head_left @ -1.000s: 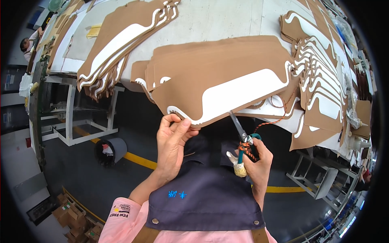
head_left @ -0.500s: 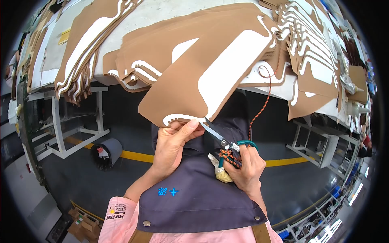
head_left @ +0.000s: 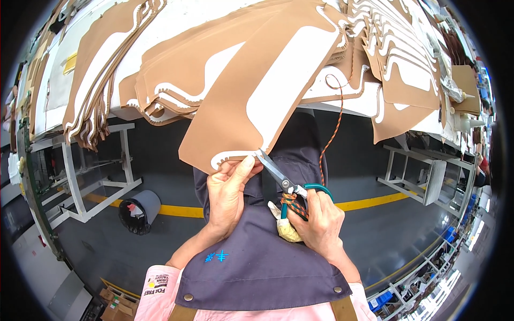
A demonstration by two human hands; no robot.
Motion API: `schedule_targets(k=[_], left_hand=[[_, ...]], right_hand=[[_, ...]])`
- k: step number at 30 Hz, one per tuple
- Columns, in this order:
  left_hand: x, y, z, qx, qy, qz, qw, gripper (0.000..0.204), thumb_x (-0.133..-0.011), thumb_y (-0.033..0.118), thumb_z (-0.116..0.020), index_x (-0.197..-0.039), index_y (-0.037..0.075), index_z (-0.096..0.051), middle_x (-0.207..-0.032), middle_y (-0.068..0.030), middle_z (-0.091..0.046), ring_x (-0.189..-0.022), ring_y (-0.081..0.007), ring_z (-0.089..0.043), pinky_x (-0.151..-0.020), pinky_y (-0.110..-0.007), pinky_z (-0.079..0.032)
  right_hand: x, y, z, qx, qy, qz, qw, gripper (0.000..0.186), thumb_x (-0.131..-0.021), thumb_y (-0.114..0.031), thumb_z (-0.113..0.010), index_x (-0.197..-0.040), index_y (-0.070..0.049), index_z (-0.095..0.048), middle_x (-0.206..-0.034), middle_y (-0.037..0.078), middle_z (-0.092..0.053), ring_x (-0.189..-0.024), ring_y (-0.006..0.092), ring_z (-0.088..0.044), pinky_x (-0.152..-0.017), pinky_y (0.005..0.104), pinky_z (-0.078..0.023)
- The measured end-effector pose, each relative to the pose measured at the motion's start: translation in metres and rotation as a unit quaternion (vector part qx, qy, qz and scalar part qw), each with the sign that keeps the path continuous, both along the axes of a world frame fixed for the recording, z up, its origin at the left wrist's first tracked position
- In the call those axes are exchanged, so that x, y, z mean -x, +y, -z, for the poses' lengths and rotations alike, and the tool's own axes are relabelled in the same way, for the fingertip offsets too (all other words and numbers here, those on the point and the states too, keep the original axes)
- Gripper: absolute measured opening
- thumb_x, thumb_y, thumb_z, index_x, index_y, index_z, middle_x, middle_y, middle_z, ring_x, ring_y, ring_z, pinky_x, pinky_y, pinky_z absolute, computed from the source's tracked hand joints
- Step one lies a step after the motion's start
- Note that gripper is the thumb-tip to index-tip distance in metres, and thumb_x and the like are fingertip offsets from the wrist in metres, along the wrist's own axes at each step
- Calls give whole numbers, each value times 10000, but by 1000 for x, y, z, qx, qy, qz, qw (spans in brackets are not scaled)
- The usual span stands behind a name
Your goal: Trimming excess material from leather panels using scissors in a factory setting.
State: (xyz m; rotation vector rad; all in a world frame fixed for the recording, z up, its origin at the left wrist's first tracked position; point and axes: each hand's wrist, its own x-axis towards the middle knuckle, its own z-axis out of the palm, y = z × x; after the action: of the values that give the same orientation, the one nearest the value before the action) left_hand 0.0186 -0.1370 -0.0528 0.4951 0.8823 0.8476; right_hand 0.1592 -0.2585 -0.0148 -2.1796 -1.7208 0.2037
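My left hand (head_left: 229,190) pinches the near edge of a brown, leather-like panel (head_left: 214,131) with a white inlaid area, thumb on top and fingers beneath. Small notches run along the panel's curved white border beside the thumb. In my right hand (head_left: 317,220) is a pair of scissors (head_left: 276,174) with green handles, one wrapped in yellowish material. Their blade tips meet the panel's edge just right of my left thumb. An orange-and-black cord (head_left: 337,125) is tied round the scissors and runs up to the table.
Beyond the panel, a pile of similar panels (head_left: 176,67) overhangs the white table (head_left: 187,10). More stacks lie left (head_left: 107,53) and right (head_left: 409,80). A dark waste bin (head_left: 140,211) stands on the floor at left, by a white metal frame (head_left: 75,176).
The whole view has shifted slightly, carrying table and hands leftward in the picture. The scissor blades look closer together at the panel's edge. Both hands keep their grips.
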Motion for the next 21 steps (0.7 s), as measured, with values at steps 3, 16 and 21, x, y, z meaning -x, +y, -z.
schedule_targets(k=[3,16,21], left_hand=[[-1,-2,4,21,-15,-6,1000,145,-948,64,-585,-1060,6,-656,-1036,-107,-692,-982,-178,-661,-903,-333,-525],[-7,-6,3,17,-27,-25,999,142,-938,34,-571,-1045,9,-662,-1026,-112,-691,-973,-187,-655,-942,-363,-490],[-5,-7,7,-23,-40,-34,998,186,-933,31,-593,-1096,-41,-647,-1044,-118,-689,-971,-181,-655,-924,-354,-504]], right_hand=[[1,1,1,0,9,7,1000,469,-650,-166,-804,-1007,57,-599,-743,96,-540,-631,227,-576,-512,322,-463],[0,3,-6,34,-18,-24,999,431,-686,-241,-799,-890,71,-584,-674,85,-491,-561,208,-534,-451,303,-432],[-2,2,-4,40,-26,-37,998,440,-685,-255,-803,-877,71,-578,-658,79,-473,-547,201,-523,-443,303,-423]])
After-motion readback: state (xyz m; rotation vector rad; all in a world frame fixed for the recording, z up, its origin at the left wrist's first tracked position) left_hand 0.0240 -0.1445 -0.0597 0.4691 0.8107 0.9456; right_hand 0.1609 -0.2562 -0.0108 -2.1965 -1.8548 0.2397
